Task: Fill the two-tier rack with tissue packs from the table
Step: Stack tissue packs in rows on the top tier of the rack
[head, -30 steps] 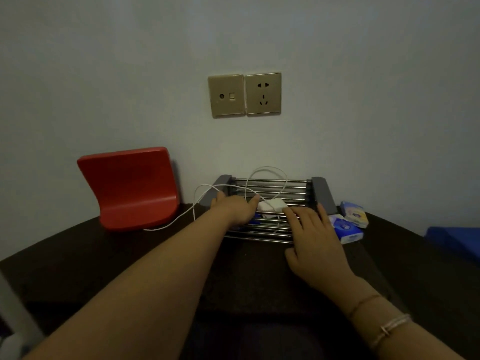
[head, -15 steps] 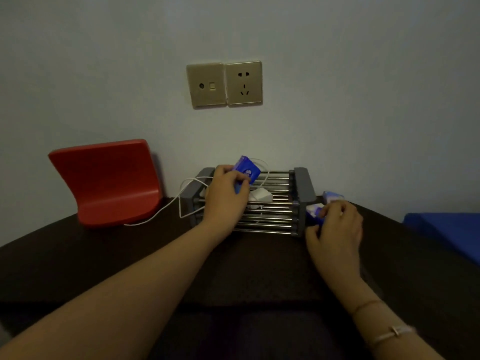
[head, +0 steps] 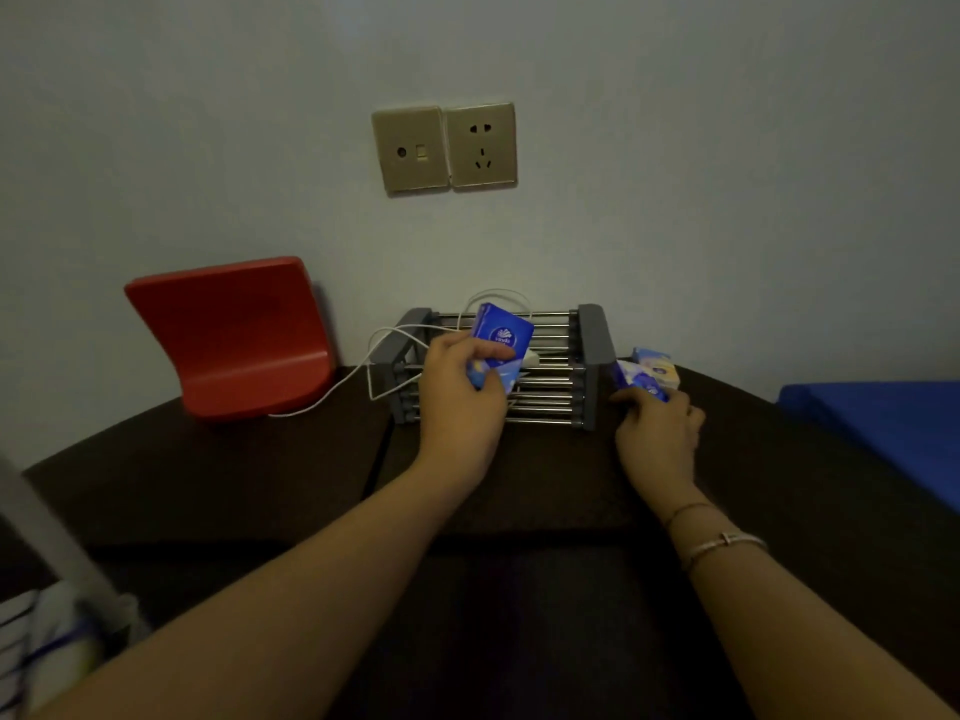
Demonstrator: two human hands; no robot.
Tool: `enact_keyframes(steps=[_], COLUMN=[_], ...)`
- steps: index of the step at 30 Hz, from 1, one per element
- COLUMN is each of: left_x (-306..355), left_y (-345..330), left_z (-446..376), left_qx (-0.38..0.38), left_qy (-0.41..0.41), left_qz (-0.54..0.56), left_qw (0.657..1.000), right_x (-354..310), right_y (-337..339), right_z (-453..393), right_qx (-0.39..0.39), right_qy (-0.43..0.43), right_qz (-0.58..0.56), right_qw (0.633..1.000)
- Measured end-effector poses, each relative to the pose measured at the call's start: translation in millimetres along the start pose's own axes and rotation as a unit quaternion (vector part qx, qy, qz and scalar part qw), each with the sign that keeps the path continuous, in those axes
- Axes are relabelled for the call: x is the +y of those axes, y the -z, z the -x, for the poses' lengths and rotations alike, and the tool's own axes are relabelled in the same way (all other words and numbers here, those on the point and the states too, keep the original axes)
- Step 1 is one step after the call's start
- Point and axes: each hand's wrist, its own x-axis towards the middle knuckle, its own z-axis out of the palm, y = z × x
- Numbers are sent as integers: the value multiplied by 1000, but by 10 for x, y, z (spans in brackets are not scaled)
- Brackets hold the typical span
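Dark surface (head: 270, 491) against a pale wall, two-tier rack (head: 589, 345) at its far edge. Left hand (head: 460, 392) in front of the rack, grip curled round a blue tissue pack (head: 503, 332) tilted above the upper rods. Right hand (head: 657, 433) just right of the rack, grip pinching a second blue pack (head: 635, 379); third pack (head: 655, 363) just behind. White cable (head: 384, 340) looped across the rack's left end. Red chair back (head: 228, 335) well left; wall sockets (head: 444, 148) above.
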Motion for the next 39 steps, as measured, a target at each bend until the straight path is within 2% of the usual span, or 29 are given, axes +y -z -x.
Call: enact_keyframes(steps=[6, 11, 17, 22, 25, 28, 32, 34, 36, 39], left_x=[406, 987, 1804, 2275, 2394, 2356, 2038, 1855, 1768, 1741], left_y=[264, 501, 1094, 1972, 2640, 3225, 3621, 3734, 3800, 3773], left_z=[249, 466, 614, 597, 569, 543, 569, 565, 539, 508], left_qx=[-16, -32, -18, -25, 16, 115, 208, 236, 250, 235], left_qy=[-20, -37, -75, -63, -67, -72, -13, 32, 60, 65], left_qz=[2, 1, -10, -73, -114, -126, -65, -24, 19, 2], left_qw=[1000, 999, 997, 995, 991, 983, 976, 971, 966, 970], right_x=[-53, -319, -1095, -1947, -2454, -2913, -3359, -3489, -3552, -3577], right_y=[373, 878, 1436, 1543, 1445, 1284, 1043, 933, 919, 954], right_z=[421, 796, 1296, 1714, 1945, 2081, 2102, 2088, 2070, 2042], right_qx=[-50, -15, -28, -123, -194, -236, -234, -199, -146, -93], right_qy=[-12, -3, 76, 116, 150, 182, 195, 212, 233, 277], right_qz=[-215, -326, -373, -476, -486, -492, -423, -370, -311, -236], right_qw=[975, 945, 924, 863, 839, 818, 853, 883, 910, 927])
